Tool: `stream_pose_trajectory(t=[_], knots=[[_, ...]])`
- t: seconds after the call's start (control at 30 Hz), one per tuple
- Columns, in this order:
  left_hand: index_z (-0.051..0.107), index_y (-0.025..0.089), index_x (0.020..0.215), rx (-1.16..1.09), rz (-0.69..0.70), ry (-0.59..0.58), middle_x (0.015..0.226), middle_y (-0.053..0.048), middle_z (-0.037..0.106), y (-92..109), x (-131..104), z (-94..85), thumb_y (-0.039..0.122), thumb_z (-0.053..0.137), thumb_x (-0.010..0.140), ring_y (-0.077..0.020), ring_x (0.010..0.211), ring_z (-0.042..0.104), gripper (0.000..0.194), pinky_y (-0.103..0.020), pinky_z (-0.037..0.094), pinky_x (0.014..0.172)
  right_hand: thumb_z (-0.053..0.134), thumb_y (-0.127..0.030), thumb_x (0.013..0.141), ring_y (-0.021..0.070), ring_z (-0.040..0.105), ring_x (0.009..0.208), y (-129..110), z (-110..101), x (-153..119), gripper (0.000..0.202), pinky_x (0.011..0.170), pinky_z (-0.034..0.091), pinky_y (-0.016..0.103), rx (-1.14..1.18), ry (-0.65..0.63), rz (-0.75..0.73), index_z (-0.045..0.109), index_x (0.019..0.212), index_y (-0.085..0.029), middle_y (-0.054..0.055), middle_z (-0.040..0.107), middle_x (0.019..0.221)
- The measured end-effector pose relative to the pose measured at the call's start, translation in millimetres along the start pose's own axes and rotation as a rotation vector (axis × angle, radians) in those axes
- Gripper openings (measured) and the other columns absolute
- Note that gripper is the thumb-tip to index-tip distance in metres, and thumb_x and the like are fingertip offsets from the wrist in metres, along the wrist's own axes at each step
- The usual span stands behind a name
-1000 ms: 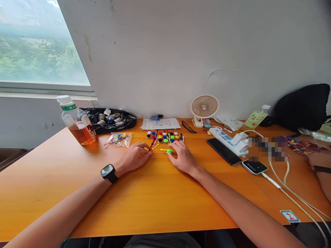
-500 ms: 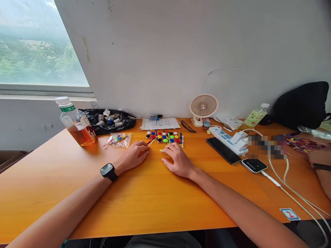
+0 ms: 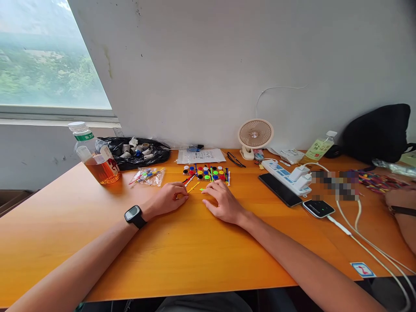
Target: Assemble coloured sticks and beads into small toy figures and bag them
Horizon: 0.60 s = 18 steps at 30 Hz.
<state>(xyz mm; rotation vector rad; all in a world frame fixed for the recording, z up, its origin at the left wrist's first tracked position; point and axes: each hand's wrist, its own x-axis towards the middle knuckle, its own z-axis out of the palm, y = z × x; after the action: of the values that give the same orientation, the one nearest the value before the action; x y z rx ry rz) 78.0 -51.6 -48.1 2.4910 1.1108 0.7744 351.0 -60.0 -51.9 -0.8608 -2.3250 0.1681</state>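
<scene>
My left hand [image 3: 170, 197], with a black watch on its wrist, rests on the table with fingers curled together. Its fingertips meet the near end of a yellow plastic stick [image 3: 194, 187], which points away to the right. Just beyond lie a white stick [image 3: 190, 180] and a red one. My right hand [image 3: 224, 201] lies palm down, thumb apart from the loosely bent fingers. From under its fingertips shows the tip of a small green piece [image 3: 202, 189]; the rest is hidden. Past both hands sit rows of coloured round discs [image 3: 207, 177] with several thin sticks among them.
At left stand a tea bottle [image 3: 102, 167], a small clear bag [image 3: 147, 176] and a black bag [image 3: 136, 161] of scraps. To the right are a fan [image 3: 255, 134], a phone [image 3: 279, 189], a power strip [image 3: 287, 175] and cables. Another person's arm [image 3: 401, 210] is at far right.
My left hand has drawn back slightly towards me and its fingers have curled in. The yellow stick has come nearer, apart from the other sticks. My right hand has stayed put.
</scene>
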Motion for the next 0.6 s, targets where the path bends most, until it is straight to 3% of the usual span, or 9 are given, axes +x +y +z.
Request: stream_pose_trajectory(t=[0.13,0.27,0.33,0.43,0.53,0.6], knots=[[0.08,0.023,0.094,-0.041,0.014,-0.019,0.102,-0.007,0.076,4.2,-1.5,-1.0,0.03,0.059,0.098,-0.0187,0.085,0.07,0.023,-0.03,0.056,0.078,0.065,-0.02,0.1,0.0295,0.055,0.113,-2.5,-0.2,-0.6,0.028,0.103,0.051,0.051,-0.022,-0.053,-0.03,0.07,0.127,-0.025,0.01,0.07,0.119],[0.079,0.022,0.109,-0.118,0.021,-0.114,0.107,-0.008,0.075,6.9,-1.2,-8.7,0.045,0.069,0.095,-0.0186,0.084,0.069,0.028,-0.028,0.055,0.072,0.063,-0.025,0.102,0.031,0.054,0.117,-9.5,0.6,-1.0,0.035,0.104,0.049,0.052,-0.057,-0.159,-0.073,0.067,0.137,-0.026,0.011,0.069,0.123],[0.075,0.024,0.12,-0.122,0.018,-0.162,0.113,-0.008,0.074,5.4,-2.1,-16.9,0.054,0.073,0.093,-0.0195,0.088,0.069,0.041,-0.029,0.056,0.074,0.062,-0.026,0.103,0.0311,0.054,0.117,-12.1,1.2,-1.2,0.036,0.104,0.049,0.051,-0.053,-0.18,-0.083,0.065,0.139,-0.026,0.011,0.068,0.124],[0.063,0.029,0.138,-0.053,0.055,-0.217,0.129,-0.009,0.069,0.7,-8.3,-30.6,0.066,0.083,0.08,-0.0269,0.112,0.067,0.072,-0.036,0.057,0.092,0.061,-0.025,0.104,0.0303,0.054,0.116,-12.7,2.3,-1.7,0.033,0.104,0.049,0.049,-0.037,-0.168,-0.072,0.066,0.137,-0.027,0.01,0.068,0.125],[0.047,0.034,0.156,0.049,0.115,-0.31,0.15,-0.014,0.057,-3.7,-18.2,-38.3,0.075,0.091,0.059,-0.0383,0.135,0.055,0.115,-0.049,0.052,0.108,0.059,-0.025,0.105,0.0298,0.054,0.115,-11.4,3.4,-2.4,0.031,0.104,0.049,0.049,-0.034,-0.152,-0.057,0.067,0.135,-0.026,0.009,0.069,0.123],[0.037,0.037,0.164,0.093,0.116,-0.354,0.162,-0.016,0.045,-5.7,-23.6,-38.5,0.079,0.092,0.053,-0.0439,0.142,0.048,0.13,-0.056,0.048,0.112,0.06,-0.025,0.105,0.0297,0.054,0.114,-10.7,3.9,-2.5,0.03,0.104,0.048,0.049,-0.031,-0.145,-0.053,0.067,0.134,-0.026,0.009,0.069,0.123]])
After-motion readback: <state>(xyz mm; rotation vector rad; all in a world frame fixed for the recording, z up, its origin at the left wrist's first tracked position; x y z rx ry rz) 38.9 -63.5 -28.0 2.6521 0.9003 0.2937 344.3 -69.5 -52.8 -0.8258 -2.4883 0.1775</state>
